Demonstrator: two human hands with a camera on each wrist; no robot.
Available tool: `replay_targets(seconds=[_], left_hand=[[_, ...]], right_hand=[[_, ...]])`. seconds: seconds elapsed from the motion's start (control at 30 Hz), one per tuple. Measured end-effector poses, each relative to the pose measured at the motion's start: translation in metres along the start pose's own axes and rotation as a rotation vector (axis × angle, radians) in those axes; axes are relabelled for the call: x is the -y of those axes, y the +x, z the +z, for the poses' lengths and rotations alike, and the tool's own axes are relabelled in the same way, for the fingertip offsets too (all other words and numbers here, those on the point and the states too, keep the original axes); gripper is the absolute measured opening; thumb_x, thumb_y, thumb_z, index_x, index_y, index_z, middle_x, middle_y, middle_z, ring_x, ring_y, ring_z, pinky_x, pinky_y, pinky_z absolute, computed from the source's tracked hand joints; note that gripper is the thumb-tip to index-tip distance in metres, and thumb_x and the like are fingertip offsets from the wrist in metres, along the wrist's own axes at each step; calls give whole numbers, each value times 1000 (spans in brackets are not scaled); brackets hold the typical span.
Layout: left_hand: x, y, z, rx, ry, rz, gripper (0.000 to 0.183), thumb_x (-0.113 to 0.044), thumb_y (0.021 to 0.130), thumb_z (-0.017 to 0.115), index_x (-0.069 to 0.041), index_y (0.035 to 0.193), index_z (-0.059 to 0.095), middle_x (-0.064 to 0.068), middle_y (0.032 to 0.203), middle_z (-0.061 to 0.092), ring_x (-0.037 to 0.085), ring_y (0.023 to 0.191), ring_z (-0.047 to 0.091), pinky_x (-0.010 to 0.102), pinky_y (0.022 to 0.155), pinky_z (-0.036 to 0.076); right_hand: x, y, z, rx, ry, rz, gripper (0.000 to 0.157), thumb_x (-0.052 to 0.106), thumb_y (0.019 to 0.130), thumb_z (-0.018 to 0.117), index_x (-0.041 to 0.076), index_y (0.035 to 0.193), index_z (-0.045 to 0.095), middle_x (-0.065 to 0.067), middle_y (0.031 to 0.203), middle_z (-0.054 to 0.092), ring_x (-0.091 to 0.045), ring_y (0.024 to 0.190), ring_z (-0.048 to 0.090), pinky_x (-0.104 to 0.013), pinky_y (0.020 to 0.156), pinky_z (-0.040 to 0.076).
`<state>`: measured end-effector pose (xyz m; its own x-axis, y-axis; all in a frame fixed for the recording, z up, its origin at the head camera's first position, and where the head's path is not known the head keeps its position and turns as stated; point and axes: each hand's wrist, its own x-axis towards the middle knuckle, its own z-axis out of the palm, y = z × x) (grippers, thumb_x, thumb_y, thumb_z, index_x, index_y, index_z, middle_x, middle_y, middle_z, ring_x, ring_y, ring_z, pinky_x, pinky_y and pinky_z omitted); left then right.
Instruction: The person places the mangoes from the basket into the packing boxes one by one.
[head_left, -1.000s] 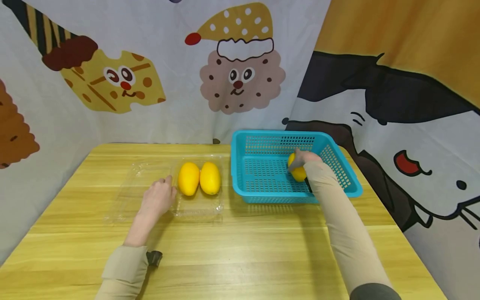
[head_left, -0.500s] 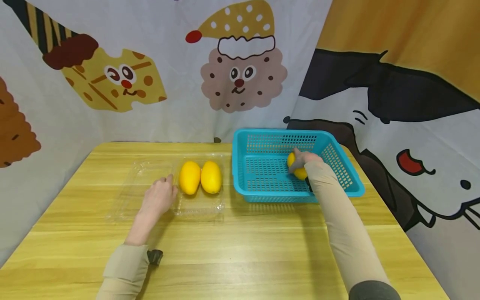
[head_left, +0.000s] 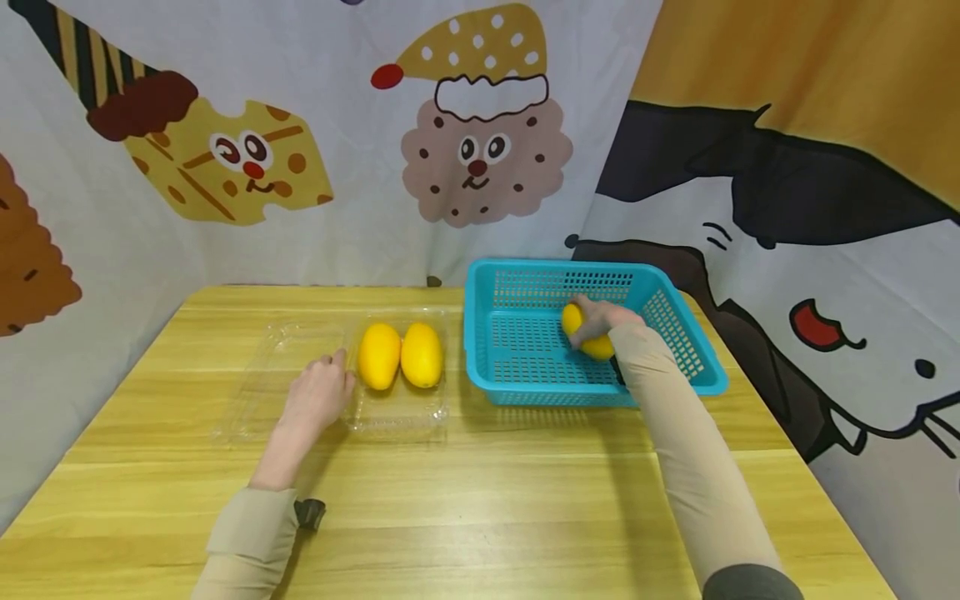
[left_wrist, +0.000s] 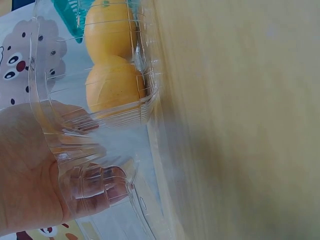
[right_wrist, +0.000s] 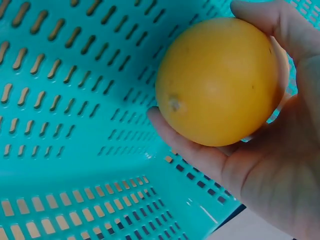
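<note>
The yellow fruit (right_wrist: 215, 80) is inside the blue basket (head_left: 555, 388), toward its right end, with the right hand (head_left: 600, 315) gripping it, thumb and fingers curved round its sides; whether it touches the basket floor I cannot tell. The basket stands on the far right part of the wooden desk (head_left: 465, 508).

To its left lies a clear plastic container (head_left: 397, 421), unfolded, its lid (head_left: 288, 367) on the left. Two more yellow fruits (head_left: 378, 357) sit side by side in the right half. The left hand (head_left: 321, 393) holds the container at the fold between the halves, its fingers curled. A printed cloth (head_left: 337, 258) hangs behind.
</note>
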<state>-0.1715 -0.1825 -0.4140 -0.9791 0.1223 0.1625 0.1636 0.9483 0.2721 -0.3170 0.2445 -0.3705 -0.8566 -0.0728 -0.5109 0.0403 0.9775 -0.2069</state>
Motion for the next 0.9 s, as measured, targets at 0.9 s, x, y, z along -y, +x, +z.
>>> replay_targets(seconds=[0.9], left_hand=[[0, -1, 1, -7, -9, 0, 40, -9, 92, 52, 16, 123, 48, 35, 96, 61, 45, 79, 62, 48, 58, 56]], right_hand=[[70, -49, -21, -230, -95, -370, 86, 21, 80, 70, 15, 149, 18, -17, 135, 45, -32, 108, 48, -48, 87, 47]])
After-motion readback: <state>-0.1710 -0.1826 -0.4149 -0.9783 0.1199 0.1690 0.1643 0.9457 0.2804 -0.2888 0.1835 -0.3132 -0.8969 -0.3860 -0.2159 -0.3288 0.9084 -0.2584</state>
